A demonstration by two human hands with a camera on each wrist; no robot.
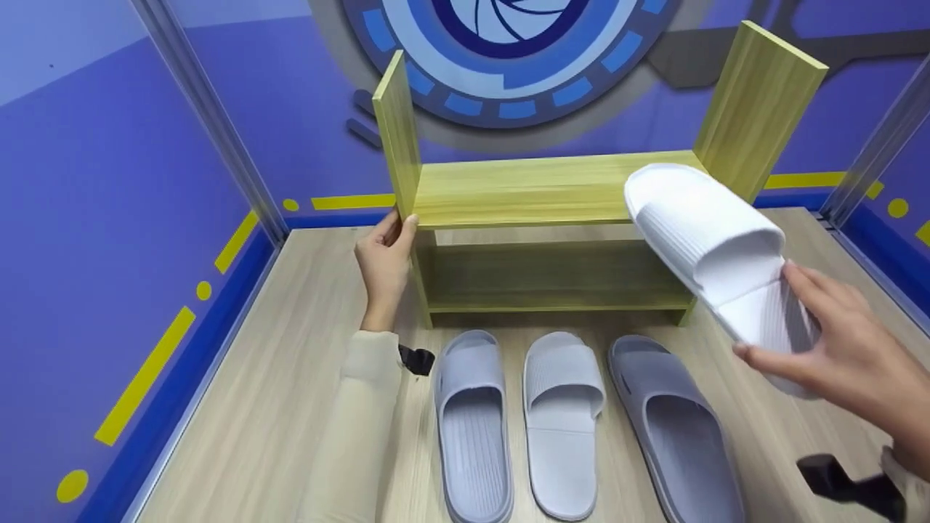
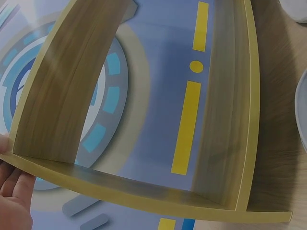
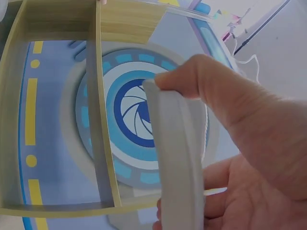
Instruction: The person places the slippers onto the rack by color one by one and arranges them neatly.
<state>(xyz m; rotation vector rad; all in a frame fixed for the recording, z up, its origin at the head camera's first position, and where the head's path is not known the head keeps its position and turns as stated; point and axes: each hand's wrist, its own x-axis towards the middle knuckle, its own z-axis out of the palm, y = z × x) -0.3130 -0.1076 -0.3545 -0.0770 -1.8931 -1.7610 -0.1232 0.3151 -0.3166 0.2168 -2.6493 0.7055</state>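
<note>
My left hand (image 1: 385, 265) grips the left side panel of a two-tier wooden shelf (image 1: 545, 190), thumb at the front edge level with the upper board. In the left wrist view the fingers (image 2: 18, 189) lie behind that panel's edge. My right hand (image 1: 854, 341) holds a white slipper (image 1: 734, 218) by its heel end, thumb on one side and fingers on the other. The slipper tilts in the air before the shelf's right part, toe up and pointing left. Edge-on, the slipper (image 3: 177, 158) shows in the right wrist view.
On the wooden floor before the shelf lie a grey slipper (image 1: 476, 450), a light grey-white slipper (image 1: 561, 465) and a darker grey slipper (image 1: 686, 457), toes toward the shelf. Blue printed walls (image 1: 109, 240) enclose the left, back and right.
</note>
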